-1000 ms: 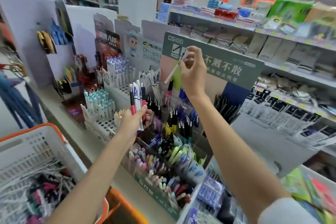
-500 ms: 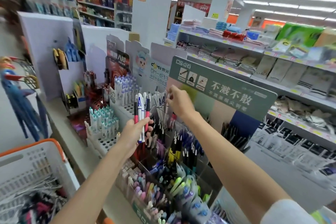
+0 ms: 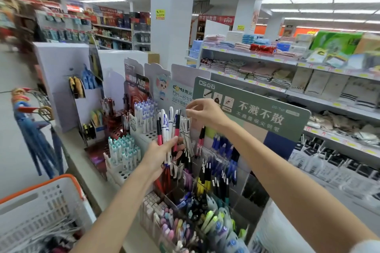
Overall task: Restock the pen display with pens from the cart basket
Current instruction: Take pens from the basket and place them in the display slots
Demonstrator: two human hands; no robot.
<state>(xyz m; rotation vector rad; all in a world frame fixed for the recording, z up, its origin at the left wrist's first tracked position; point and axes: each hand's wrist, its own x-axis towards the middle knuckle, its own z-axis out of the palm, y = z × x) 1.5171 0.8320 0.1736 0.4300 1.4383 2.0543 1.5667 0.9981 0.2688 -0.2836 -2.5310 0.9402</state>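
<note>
Head view: nearest, at the lower left of the pen display (image 3: pixel 205 170), a white basket (image 3: pixel 41 207) with an orange rim is seen, with loose pens (image 3: pixel 51 238) lying inside it. Just in front of the display's middle rows, the left hand (image 3: pixel 160 154) is closed around a bunch of pens (image 3: pixel 167 127), red, black and white-barrelled, held upright with their tips above the fingers. Above and slightly behind that bunch, the right hand (image 3: pixel 205 112) is raised with its fingertips pinched together at the top of the white pens; whether a pen is gripped between them cannot be told. Behind the right hand, a green sign (image 3: pixel 267 113) is mounted on top of the display. Beyond the display, shelves (image 3: pixel 267 61) of folded textiles are seen.
</note>
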